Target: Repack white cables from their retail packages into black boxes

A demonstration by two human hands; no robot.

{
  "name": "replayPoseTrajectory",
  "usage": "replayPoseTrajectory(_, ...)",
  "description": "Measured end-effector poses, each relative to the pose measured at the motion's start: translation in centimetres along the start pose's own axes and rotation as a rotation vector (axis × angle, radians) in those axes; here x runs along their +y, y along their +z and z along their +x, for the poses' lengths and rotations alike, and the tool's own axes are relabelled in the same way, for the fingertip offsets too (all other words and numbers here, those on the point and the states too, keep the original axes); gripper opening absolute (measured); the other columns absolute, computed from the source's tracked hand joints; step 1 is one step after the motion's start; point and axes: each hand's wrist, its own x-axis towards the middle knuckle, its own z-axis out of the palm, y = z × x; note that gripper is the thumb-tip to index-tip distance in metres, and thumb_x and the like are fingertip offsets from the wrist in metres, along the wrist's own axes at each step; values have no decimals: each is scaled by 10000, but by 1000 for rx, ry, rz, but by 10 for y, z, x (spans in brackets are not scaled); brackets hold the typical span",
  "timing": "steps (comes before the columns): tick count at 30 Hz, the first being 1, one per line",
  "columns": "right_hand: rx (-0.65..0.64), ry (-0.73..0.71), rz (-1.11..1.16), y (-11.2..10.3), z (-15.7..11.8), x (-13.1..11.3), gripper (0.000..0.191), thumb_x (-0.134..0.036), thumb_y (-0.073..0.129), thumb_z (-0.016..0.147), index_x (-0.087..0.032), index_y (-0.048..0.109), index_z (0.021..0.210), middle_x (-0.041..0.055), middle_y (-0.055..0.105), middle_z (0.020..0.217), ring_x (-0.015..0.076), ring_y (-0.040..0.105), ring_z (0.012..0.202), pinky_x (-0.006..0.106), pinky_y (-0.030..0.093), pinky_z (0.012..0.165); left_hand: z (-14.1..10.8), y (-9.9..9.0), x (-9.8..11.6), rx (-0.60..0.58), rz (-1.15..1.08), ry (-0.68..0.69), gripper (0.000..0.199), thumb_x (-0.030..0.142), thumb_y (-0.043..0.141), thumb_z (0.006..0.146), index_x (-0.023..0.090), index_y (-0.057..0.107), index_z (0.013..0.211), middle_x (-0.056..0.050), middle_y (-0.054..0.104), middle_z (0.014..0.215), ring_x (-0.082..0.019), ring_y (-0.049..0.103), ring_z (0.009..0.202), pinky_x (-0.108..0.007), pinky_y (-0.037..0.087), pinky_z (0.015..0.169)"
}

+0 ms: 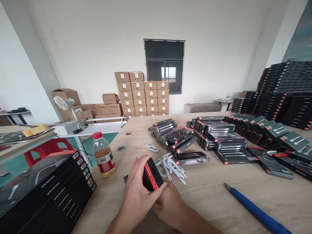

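Note:
A small black box with a red edge (151, 174) is tilted up near the table's front middle. My left hand (136, 191) is wrapped round it, thumb along its lower edge. Pressed close against the box's lower right side is my right hand (170, 201), its fingers curled; what they hold, if anything, is hidden. Just beyond the hands lies a bundle of white cables (172, 166), with a single coiled cable (151, 148) farther back. A flat black box (191, 158) lies to the right of the bundle.
Stacked black boxes (60, 191) fill the left front, beside a red-capped bottle (104, 156). A tape roll (121, 148) lies behind. Piles of black boxes (219, 133) cover the back right. A blue-handled tool (253, 206) lies at the right front.

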Motion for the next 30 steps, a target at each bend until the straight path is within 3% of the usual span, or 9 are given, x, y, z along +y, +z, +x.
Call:
replayPoseTrajectory(4, 84, 132, 236, -18, 3, 1, 460, -127, 579, 780, -253, 658, 1215, 60, 725, 1119, 264, 670, 1016, 384, 521, 869, 3, -6, -4, -34, 67, 72, 672, 290, 751, 762, 313, 432, 1354, -47, 602, 1350, -305, 529, 1337, -558, 236, 1236)
replayPoseTrajectory(8, 14, 214, 456, -35, 5, -2, 431, -128, 575, 715, -230, 720, 1107, 47, 750, 1054, 256, 675, 1017, 395, 510, 905, 5, -10, -7, -96, 163, 164, 666, 222, 726, 746, 305, 427, 1335, -31, 629, 1300, -267, 572, 1271, -543, 115, 1258)
replayPoseTrajectory(11, 69, 235, 565, -40, 7, -6, 422, -173, 599, 730, -238, 714, 1131, 34, 746, 1051, 245, 668, 1034, 402, 497, 946, 5, -7, -8, -141, 224, 246, 673, 117, 663, 706, 290, 452, 1321, -43, 652, 1281, -262, 592, 1236, -546, 78, 1248)
replayPoseTrajectory(20, -42, 238, 502, -35, 12, -8, 227, -121, 584, 731, -182, 721, 901, -13, 708, 854, 188, 659, 872, 292, 484, 817, 0, 7, -6, -159, 230, 342, 692, 12, 544, 692, 312, 514, 1315, -18, 694, 1300, -237, 625, 1207, -540, 48, 1243)
replayPoseTrajectory(30, 140, 260, 239, -26, 10, 3, 380, -81, 464, 584, -180, 662, 893, -19, 673, 839, 188, 625, 810, 286, 475, 729, -4, 16, -10, -268, 273, 381, 667, 38, 577, 711, 279, 464, 1323, -54, 656, 1364, -259, 512, 1379, -531, -63, 1250)
